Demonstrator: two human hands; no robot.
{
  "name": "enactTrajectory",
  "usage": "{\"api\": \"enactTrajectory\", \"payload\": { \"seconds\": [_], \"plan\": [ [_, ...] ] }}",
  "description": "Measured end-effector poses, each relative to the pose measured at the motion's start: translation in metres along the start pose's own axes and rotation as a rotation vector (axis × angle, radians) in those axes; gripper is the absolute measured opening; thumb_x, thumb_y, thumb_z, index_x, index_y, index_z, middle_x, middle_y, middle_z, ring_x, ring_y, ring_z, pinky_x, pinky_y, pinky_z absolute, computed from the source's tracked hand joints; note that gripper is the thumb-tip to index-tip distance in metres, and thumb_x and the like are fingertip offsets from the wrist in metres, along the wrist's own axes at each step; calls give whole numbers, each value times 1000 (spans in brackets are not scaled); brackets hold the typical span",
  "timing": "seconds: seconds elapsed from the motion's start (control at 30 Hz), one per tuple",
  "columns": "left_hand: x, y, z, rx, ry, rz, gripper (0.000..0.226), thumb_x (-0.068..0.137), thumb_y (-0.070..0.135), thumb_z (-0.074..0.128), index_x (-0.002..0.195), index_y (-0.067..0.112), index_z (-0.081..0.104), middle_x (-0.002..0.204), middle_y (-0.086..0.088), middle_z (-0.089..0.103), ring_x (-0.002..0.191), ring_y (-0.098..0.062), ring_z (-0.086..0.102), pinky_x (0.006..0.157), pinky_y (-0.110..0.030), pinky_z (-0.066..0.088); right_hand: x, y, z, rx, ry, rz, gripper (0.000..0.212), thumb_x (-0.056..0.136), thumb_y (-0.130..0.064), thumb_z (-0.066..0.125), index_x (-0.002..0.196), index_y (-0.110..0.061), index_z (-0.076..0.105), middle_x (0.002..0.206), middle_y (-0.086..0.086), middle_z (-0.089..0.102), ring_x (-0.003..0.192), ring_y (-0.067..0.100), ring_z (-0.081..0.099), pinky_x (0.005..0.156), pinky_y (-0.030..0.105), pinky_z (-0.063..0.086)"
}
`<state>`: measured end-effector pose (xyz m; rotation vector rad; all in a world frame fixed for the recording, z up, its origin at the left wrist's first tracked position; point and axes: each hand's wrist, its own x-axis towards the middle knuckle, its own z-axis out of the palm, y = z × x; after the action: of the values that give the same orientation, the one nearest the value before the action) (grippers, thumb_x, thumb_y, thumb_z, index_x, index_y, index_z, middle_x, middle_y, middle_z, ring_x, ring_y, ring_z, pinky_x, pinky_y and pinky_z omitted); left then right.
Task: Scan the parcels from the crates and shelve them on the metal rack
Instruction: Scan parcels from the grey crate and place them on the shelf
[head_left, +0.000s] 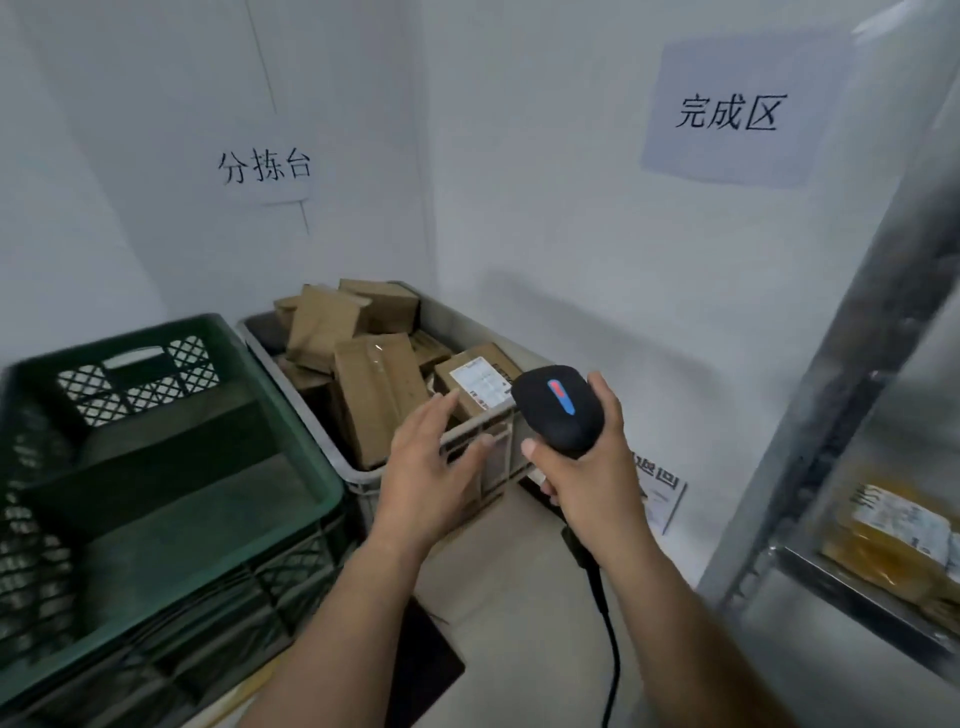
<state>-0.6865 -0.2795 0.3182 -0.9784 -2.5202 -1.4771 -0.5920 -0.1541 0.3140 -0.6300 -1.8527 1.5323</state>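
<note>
Step in hand, by my reading: fetch the next parcel for scanning.

- Left hand (426, 467) is open, fingers straight, reaching over the near rim of the grey plastic crate (452, 325). Fingertips are at the edge of the brown cardboard parcel with the white label (480, 387); contact can't be confirmed.
- Right hand (587, 467) is wrapped round the black handheld scanner with the red-and-blue button (558, 405), held just beside that parcel. Its cable hangs down past the wrist.
- To do it well: take this parcel, since its label already faces up. Lift it clear of its neighbours and keep the label flat. Point the scanner's front squarely at the barcode, and keep the cable out of the crate.
- The steel rack (831, 415) stands to the right, within a turn.

Counts:
- Crates: two. The dark green lattice crate (140, 379) is on the left, its contents too blurred to read; the grey one is beside it.
- Cardboard parcels showing in the grey crate: about seven, possibly more underneath.
- Scanners: one.
- Yellow wrapped parcel with a label (893, 540) on the rack shelf: one in plain view.
- Paper signs on the wall: two.
</note>
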Motion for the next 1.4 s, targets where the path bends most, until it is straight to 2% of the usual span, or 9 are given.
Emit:
{"api": "enactTrajectory", "payload": {
  "seconds": [0.1,0.17,0.23,0.37,0.57,0.77,1.03,1.17,1.4],
  "plan": [
    [22,-25,-19,37,7,-19,60,89,38,60,144,28,36,148,3,37,138,-14,30,110,-29,25,25,-2,34,-22,-41,-2,89,81,-17,74,146,-50,22,116,2,65,71,13,60,73,36,57],
    [36,-37,-28,25,23,-40,61,90,38,60,144,28,35,149,2,37,138,-14,29,112,-32,26,43,-9,55,-42,-54,-7,90,74,-29,76,141,-56,22,124,-3,62,83,19,61,86,45,57],
    [53,-46,-35,27,47,-59,62,90,38,59,145,28,34,149,1,36,138,-14,29,114,-34,26,62,-16,72,-75,-74,-20,92,66,-39,74,138,-59,21,127,-8,60,89,25,62,85,50,56],
    [85,-69,-46,58,84,-110,63,90,40,59,146,29,32,150,1,34,139,-16,28,114,-36,27,112,-12,96,-45,-156,-18,91,83,-13,73,152,-38,19,128,2,59,81,18,60,53,19,49],
    [138,-106,-53,119,101,-255,69,89,42,59,148,28,26,151,-1,33,139,-18,30,112,-44,31,193,-4,144,-55,-290,27,88,85,-7,71,152,-33,20,128,5,59,67,14,54,41,15,42],
    [192,-137,-52,187,94,-408,74,89,40,60,150,26,19,154,-1,28,141,-19,26,115,-42,27,267,16,188,-126,-373,100,86,83,-8,72,153,-27,25,127,7,60,70,17,60,38,14,41],
    [223,-168,-39,160,3,-623,87,88,46,60,152,20,8,155,-4,26,140,-23,28,114,-39,28,304,55,221,-175,-460,207,79,84,-14,73,149,-24,29,113,9,65,56,14,60,41,20,44],
    [224,-165,-34,87,-8,-643,77,89,41,60,150,21,18,144,-4,43,130,-22,42,93,-23,32,301,56,225,-158,-482,217,80,86,-15,72,151,-24,27,112,9,65,53,11,60,41,19,43],
    [203,-139,-54,-57,170,-487,70,84,44,64,142,22,32,131,3,54,119,-18,52,100,-42,45,265,5,200,-76,-392,61,87,86,-15,72,154,-25,19,113,10,65,44,4,56,43,17,45]
  ]
}}
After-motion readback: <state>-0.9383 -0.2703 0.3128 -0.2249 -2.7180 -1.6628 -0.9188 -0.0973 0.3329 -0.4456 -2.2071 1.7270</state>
